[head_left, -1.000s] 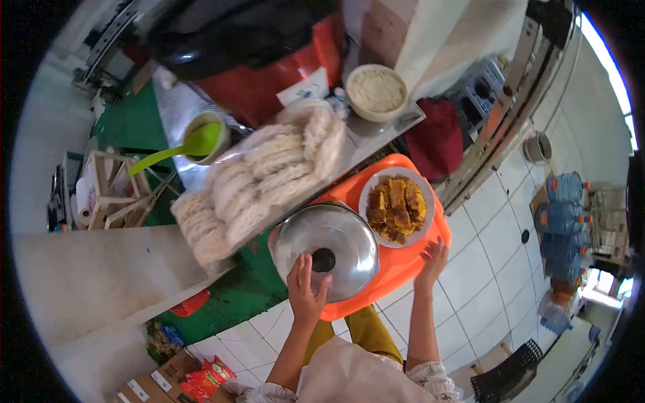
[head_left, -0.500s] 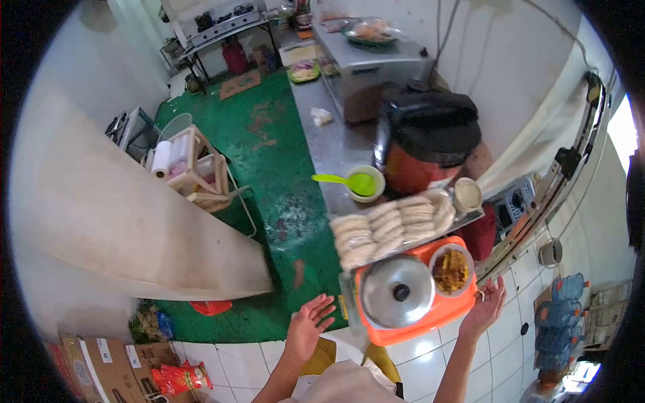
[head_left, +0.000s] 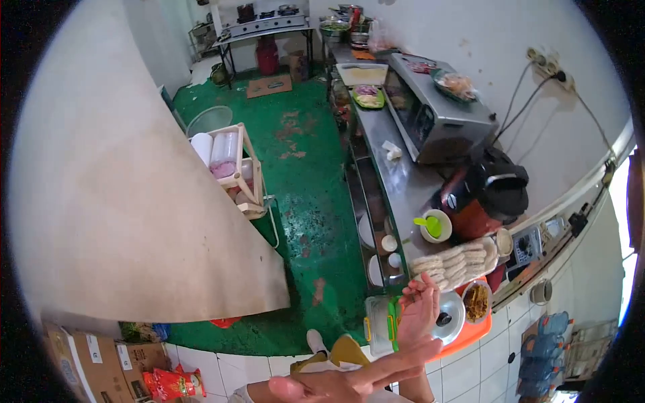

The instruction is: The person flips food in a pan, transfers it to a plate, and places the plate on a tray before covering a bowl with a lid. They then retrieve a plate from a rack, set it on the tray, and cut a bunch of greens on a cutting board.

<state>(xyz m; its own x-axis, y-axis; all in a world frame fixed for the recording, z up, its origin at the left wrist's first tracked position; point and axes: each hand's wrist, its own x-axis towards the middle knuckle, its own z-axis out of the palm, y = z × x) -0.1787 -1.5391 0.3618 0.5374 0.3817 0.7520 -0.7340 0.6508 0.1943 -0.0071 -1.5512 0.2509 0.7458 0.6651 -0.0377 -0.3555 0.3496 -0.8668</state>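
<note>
My right hand [head_left: 418, 314] is raised in front of the metal pot lid [head_left: 455, 316], its fingers loosely spread and holding nothing I can see. My left hand [head_left: 359, 377] is close to the camera at the bottom, seen edge-on, fingers stretched to the right across my right wrist; nothing shows in it. Beyond the hands stands an orange tray [head_left: 474, 336] with the lid and a bowl of browned food [head_left: 478, 301]. A clear container with green and yellow clips [head_left: 380, 329] is left of my right hand. Packed pale round pieces [head_left: 457, 265] lie behind the lid.
A steel counter [head_left: 403, 185] runs away from me, bearing a white bowl with a green spoon [head_left: 435, 226], a black-and-red cooker [head_left: 487, 195] and a steel oven [head_left: 443, 111]. A wall [head_left: 134, 201] and plastic rack [head_left: 232, 168] stand left. Cardboard boxes [head_left: 101, 366] sit lower left.
The view has swung left and up, so the counter and tray appear further right. My hands, earlier apart on either side of the tray's near end, have come together, the left crossing before the right.
</note>
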